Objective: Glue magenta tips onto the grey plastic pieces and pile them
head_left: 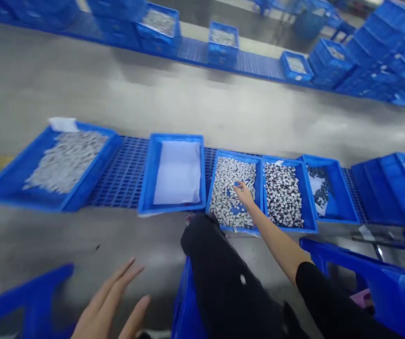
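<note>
My left hand (pixel 112 301) is raised at the bottom left, its fingers spread and nothing in it. A bare forearm with a black sleeve leads to my right hand (pixel 244 193), far out over a blue bin of small white parts (pixel 225 188). Its fingers are bent towards each other; whatever is between the fingertips is too small to make out. Bare blue bottom shows among the parts around that hand. Directly right stands a bin of black-and-white parts (pixel 283 193). Left of my right hand's bin is a blue bin (pixel 148 174) lined with white sheet (pixel 178 172).
A tilted bin of pale parts (pixel 71 160) stands at the left on the blue slatted rack (pixel 126 172). Further right are a bin with dark parts (pixel 320 188) and nested blue bins (pixel 382 188). A black-clad leg (pixel 223 282) and blue stools (pixel 375 282) occupy the foreground.
</note>
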`<state>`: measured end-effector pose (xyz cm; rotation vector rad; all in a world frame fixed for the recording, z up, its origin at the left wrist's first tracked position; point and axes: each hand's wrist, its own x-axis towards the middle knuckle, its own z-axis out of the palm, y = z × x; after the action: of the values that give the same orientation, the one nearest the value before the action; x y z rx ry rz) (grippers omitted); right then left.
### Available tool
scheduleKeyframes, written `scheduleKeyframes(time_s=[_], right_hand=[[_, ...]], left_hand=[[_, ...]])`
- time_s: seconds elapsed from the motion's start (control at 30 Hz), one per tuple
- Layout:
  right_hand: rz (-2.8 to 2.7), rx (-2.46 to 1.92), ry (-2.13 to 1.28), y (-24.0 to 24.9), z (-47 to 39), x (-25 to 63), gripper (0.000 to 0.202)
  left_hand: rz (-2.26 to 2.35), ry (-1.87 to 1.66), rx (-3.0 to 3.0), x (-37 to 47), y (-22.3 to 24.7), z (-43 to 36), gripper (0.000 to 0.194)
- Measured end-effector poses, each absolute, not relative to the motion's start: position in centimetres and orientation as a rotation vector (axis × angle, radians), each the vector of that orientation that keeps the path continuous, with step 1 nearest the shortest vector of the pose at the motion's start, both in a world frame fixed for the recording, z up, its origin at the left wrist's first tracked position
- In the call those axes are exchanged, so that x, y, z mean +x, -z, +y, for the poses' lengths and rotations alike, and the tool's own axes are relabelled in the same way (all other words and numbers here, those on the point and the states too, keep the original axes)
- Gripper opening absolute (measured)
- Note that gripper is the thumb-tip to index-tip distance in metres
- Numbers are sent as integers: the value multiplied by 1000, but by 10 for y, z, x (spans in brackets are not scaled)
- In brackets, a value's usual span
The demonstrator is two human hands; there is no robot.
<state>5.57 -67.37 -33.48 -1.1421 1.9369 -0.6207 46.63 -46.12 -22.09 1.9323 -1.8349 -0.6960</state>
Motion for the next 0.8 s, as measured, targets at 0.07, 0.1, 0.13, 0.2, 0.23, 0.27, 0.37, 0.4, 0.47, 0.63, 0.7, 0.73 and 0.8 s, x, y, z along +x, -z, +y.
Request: scheduleKeyframes(time_s=[0.07, 0.1, 0.13, 0.2, 0.23, 0.27, 0.37, 0.4, 0.47, 0.63, 0.7, 0.73, 0.8], right_hand=[[2077, -987, 609, 394, -689, 15, 45], [2130, -924, 601, 424, -696, 1, 45], [2177, -868, 590, 453, -704, -11, 45], [2256, -775, 562, 509, -723, -31, 44], [2293, -738, 548, 535, -735, -41, 44], [2329, -706, 533, 559, -748, -49, 44], [2439, -627, 493, 624, -791, -66, 46], [2475, -600, 481, 642, -804, -68, 47], [2549, -537, 463, 675, -829, -64, 53], [2667, -426, 446, 721, -866, -46, 74], [2669, -423, 438, 724, -869, -49, 73], [2663, -431, 435, 723, -868, -51, 69], [2641, -470, 433, 717, -861, -57, 58]], left_hand=[[-1935, 833, 1846, 426, 270, -560, 51], [-1999, 893, 1791, 399, 300, -607, 53], [-2074, 971, 1735, 367, 333, -652, 56], [-2214, 1098, 1650, 297, 405, -727, 58], [-2252, 1135, 1617, 261, 441, -758, 57], [-2272, 1163, 1596, 227, 477, -784, 58], [-2312, 1210, 1555, 149, 569, -847, 65], [-2323, 1206, 1540, 131, 593, -865, 67], [-2332, 1160, 1534, 106, 631, -899, 72], [-2294, 919, 1651, 79, 677, -944, 72], [-2299, 862, 1654, 73, 684, -937, 62], [-2308, 852, 1647, 70, 687, -929, 58], [-2313, 847, 1658, 64, 690, -910, 55]])
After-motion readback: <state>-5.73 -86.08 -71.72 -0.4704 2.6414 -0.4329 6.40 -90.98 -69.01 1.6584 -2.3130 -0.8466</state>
